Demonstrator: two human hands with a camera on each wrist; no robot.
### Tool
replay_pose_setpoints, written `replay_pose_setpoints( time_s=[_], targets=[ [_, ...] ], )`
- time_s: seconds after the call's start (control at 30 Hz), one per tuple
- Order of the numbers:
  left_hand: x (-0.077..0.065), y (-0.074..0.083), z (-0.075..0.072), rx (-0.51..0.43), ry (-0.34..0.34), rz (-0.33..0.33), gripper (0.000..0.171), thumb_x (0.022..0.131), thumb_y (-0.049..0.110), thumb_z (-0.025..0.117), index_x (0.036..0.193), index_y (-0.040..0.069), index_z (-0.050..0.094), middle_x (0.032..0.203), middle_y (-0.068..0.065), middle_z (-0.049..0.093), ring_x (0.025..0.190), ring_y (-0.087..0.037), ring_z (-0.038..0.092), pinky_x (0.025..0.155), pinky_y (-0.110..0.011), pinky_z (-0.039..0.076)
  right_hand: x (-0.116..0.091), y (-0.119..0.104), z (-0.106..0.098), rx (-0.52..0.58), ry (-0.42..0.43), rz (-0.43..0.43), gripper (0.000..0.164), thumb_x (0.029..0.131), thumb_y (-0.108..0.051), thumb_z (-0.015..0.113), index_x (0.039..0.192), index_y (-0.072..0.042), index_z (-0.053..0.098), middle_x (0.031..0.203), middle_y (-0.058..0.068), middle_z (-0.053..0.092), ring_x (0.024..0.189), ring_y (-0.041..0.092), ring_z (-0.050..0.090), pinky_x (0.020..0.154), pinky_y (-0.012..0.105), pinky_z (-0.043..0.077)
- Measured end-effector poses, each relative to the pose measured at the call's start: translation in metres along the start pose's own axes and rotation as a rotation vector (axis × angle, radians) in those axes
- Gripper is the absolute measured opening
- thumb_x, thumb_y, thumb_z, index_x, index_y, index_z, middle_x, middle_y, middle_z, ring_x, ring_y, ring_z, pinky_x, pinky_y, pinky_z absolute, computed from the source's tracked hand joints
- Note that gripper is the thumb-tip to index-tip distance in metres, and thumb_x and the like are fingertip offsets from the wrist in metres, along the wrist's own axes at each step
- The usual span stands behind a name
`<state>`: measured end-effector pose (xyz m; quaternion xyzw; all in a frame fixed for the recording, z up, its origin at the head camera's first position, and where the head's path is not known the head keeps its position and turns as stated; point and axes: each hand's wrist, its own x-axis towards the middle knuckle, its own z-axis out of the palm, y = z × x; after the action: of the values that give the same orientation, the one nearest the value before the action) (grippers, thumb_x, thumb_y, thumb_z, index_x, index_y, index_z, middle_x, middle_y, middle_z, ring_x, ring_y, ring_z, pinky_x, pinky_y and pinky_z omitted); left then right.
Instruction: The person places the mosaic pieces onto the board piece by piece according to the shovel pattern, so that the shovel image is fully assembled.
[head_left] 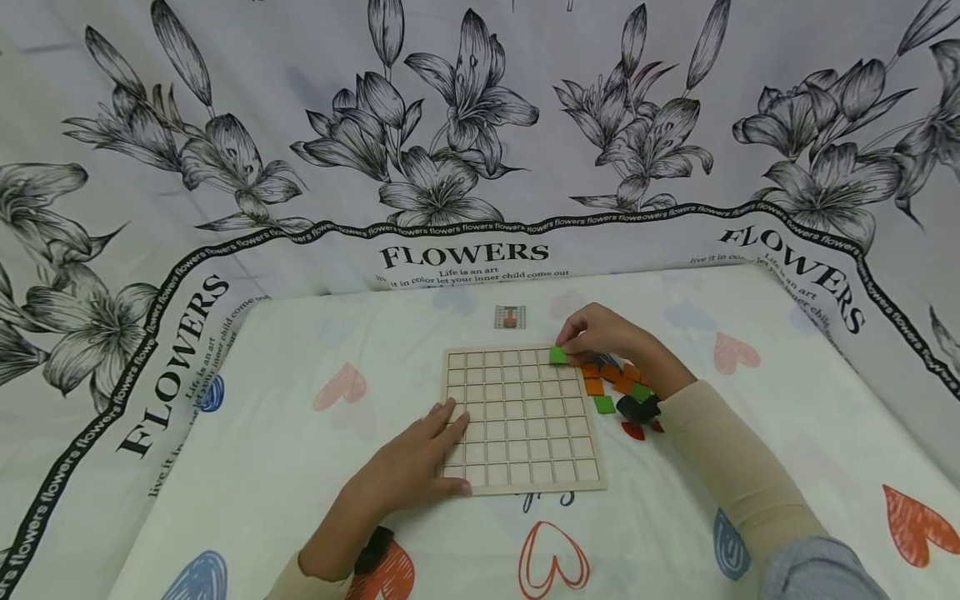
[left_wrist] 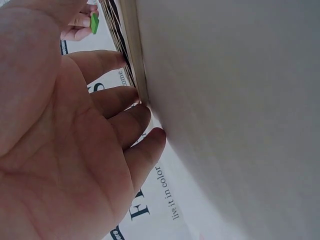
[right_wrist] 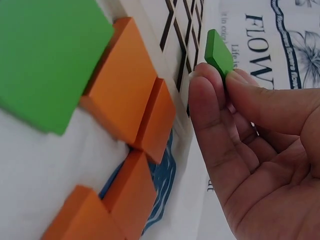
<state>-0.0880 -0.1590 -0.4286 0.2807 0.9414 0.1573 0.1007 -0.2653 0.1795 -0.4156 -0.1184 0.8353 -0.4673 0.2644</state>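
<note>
Okay, head: I see right hand [head_left: 600, 332] pinching green tile [head_left: 558, 356] at grid board [head_left: 519, 430] far right corner, left hand [head_left: 416, 457] spread on left edge; backdrop [head_left: 330, 260] reads "FLOWERS". Left wrist: "live it in color". Right wrist: orange tiles [right_wrist: 120, 82] nearby.

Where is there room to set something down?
Bare cloth lies left of the board, past the left grip, and along the board's near edge. Most of the board's squares look bare; the right grip holds a green tile at its far right corner. Crowded: right of the board, with orange tiles and red pieces.
</note>
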Motion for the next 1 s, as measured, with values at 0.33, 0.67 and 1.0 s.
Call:
replay_pose_setpoints(
  time_s=[0.33, 0.67, 1.0],
  targets=[
    [-0.001, -0.002, 0.004, 0.007, -0.003, -0.011, 0.093, 0.085, 0.055, 0.073, 0.156, 0.009, 0.036, 0.161, -0.019, 0.026, 0.147, -0.036, 0.026, 0.113, -0.05, 0.033, 0.014, -0.007, 0.011, 0.029, -0.008, 0.031, 0.007, 0.092, 0.005, 0.068, 0.096, 0.005, 0.073, 0.09, 0.015, 0.071, 0.074, 0.025, 0.072, 0.072, 0.037, 0.06],
    [-0.002, 0.0, 0.0, 0.006, -0.008, -0.027, 0.093, 0.084, 0.053, 0.075, 0.156, 0.009, 0.037, 0.162, -0.019, 0.026, 0.147, -0.035, 0.026, 0.113, -0.05, 0.034, 0.027, -0.021, 0.025, 0.005, -0.002, 0.017, 0.007, 0.09, 0.006, 0.069, 0.095, 0.005, 0.074, 0.091, 0.015, 0.072, 0.074, 0.024, 0.072, 0.072, 0.036, 0.06],
    [0.0, -0.001, 0.0, 0.004, -0.011, -0.018, 0.093, 0.084, 0.054, 0.074, 0.156, 0.009, 0.037, 0.161, -0.018, 0.027, 0.147, -0.036, 0.027, 0.111, -0.051, 0.036, 0.041, -0.029, 0.038, 0.051, 0.012, 0.033, 0.007, 0.088, 0.003, 0.072, 0.094, 0.002, 0.077, 0.092, 0.014, 0.072, 0.075, 0.023, 0.073, 0.071, 0.034, 0.06]
  ],
)
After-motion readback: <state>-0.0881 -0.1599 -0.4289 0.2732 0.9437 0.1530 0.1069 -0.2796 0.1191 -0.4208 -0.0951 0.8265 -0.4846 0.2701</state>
